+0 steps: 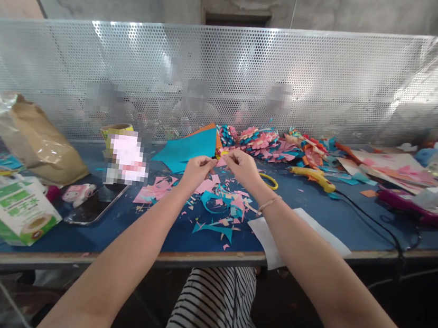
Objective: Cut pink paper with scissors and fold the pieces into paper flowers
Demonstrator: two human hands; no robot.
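Observation:
Both my hands are raised over the scraps at the middle of the table, fingertips pinched and nearly meeting. A small pink paper piece (222, 161) shows at the fingertips of my right hand (241, 165). My left hand (199, 169) is closed in a pinch close beside it; whatever lies between its fingers is too small to make out. Below are pink paper scraps (159, 188) and cut blue paper strips (214, 230). Just behind my left hand lies blue paper sheets (189, 147). Yellow-handled scissors (269, 181) rest partly behind my right wrist.
Fringed paper flowers (259, 141) are heaped along the perforated metal screen (333, 82). To the right lie a yellow glue gun (313, 177), a purple device (413, 206) and white paper (314, 231). At left are a brown bag (38, 139), a green carton (17, 211) and a phone (98, 205).

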